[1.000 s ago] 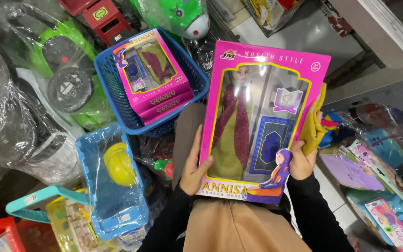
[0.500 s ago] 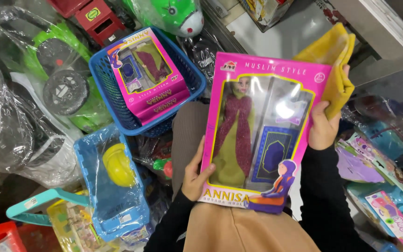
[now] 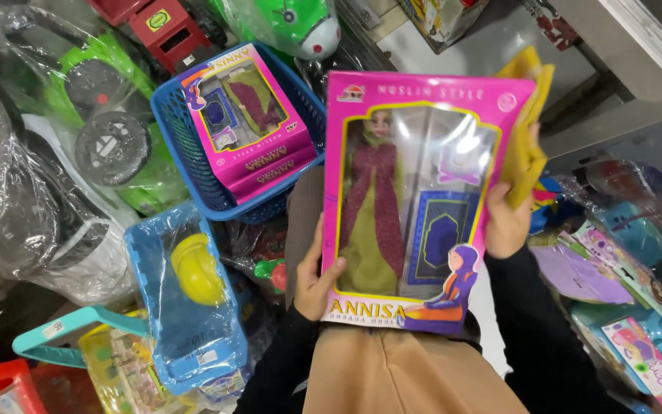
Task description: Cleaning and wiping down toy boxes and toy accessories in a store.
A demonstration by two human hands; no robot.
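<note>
I hold a pink doll box point(image 3: 415, 192) upright in front of me; through its clear window show a doll in a green and maroon dress and a small blue mat. My left hand point(image 3: 317, 277) grips the box's lower left edge. At the box's right edge, my right hand point(image 3: 506, 222) clutches a folded yellow cloth point(image 3: 529, 130) that sticks up behind the box's upper right corner. A blue plastic basket point(image 3: 193, 165) to the upper left holds more pink doll boxes point(image 3: 250, 126) of the same kind.
Plastic-wrapped toys crowd all around: a green ride-on car point(image 3: 86, 107) at left, a blue packaged toy with a yellow helmet point(image 3: 193, 284) below the basket, a red toy truck point(image 3: 166, 27) at top, colourful flat toy packs point(image 3: 622, 299) at right.
The doll box has shifted slightly and stands more upright. My right hand with the yellow cloth slid from the box's lower right up along its right edge, the cloth rising behind the corner.
</note>
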